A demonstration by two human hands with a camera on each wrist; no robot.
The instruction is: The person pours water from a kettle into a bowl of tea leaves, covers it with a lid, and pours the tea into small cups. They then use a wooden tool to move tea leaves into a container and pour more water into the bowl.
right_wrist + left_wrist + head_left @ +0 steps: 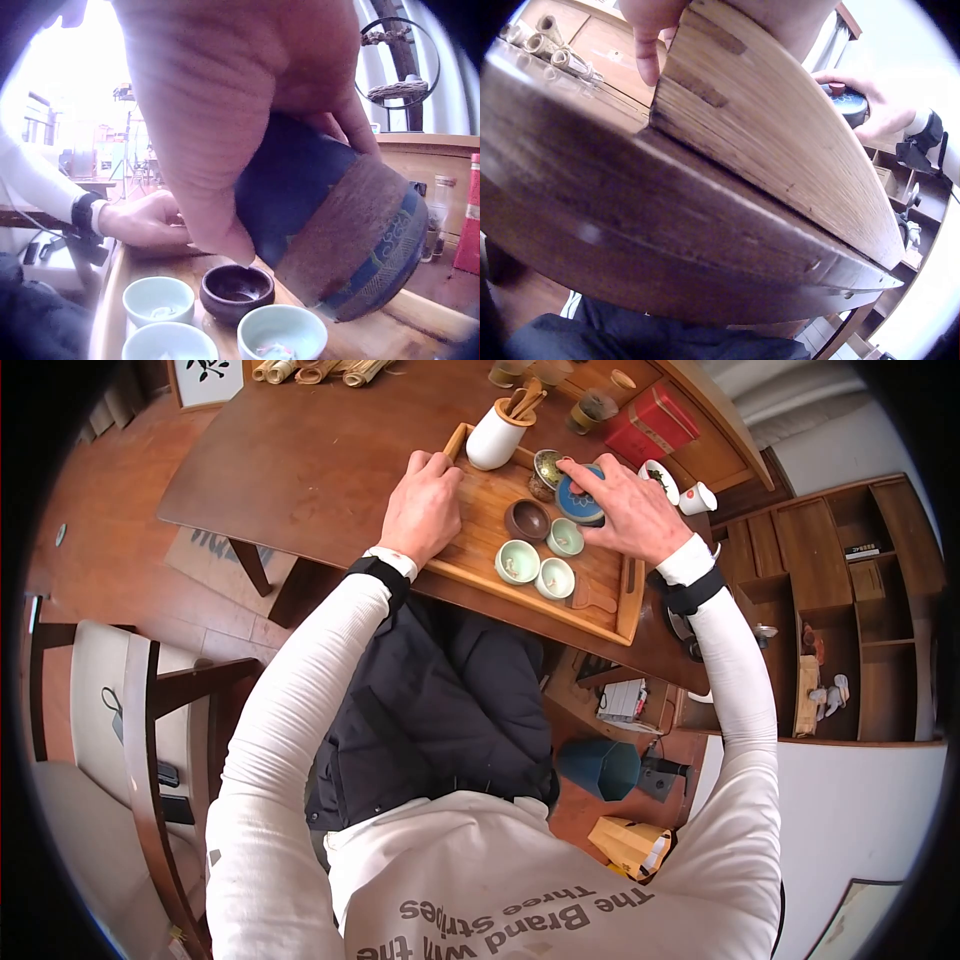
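Observation:
My left hand (425, 508) holds the left end of the wooden tray (490, 510), its fingers bent over the rim. In my right hand (640, 515) is a blue lidded pot (300, 195) with a rough brown band, gripped round its sides and tilted above the tray. A finger reaches over the lid, whose red-brown knob (837, 88) shows in the left wrist view. Below the pot stand pale green cups (517, 562) with small bits inside, beside a dark brown bowl (527, 519). Close behind the pot is a patterned lidded vessel (547, 470).
A white jar (495, 440) of wooden tools stands at the tray's back edge. A flat wooden piece (595, 598) lies at its front right corner. Behind are glass jars (592, 410), a red box (655, 428) and a white dish (659, 478). A chair (150, 690) stands at left.

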